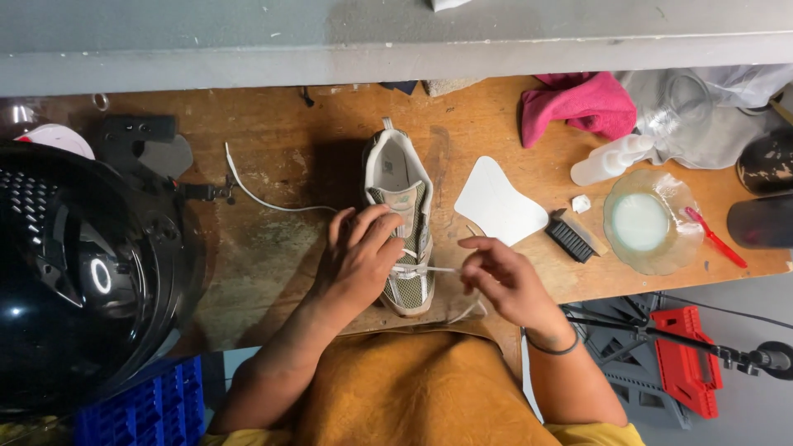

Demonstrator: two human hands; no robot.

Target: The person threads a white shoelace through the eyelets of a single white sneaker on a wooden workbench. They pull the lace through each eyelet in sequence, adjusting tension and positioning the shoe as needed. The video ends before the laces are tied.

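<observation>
Worn wooden counter (273, 173) carries my sneaker (401, 223) beside the white insole (498, 201), where my left hand (359, 260) presses its laces while my right hand (504, 277) pinches the lace (442, 269), lacing seemingly half done.

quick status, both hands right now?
Left hand: resting on the beige mesh sneaker, grip loose.
Right hand: pinching the white shoelace.

Black helmet (78, 272), pink cloth (578, 103), brush (572, 237), glass dish (648, 221).
</observation>
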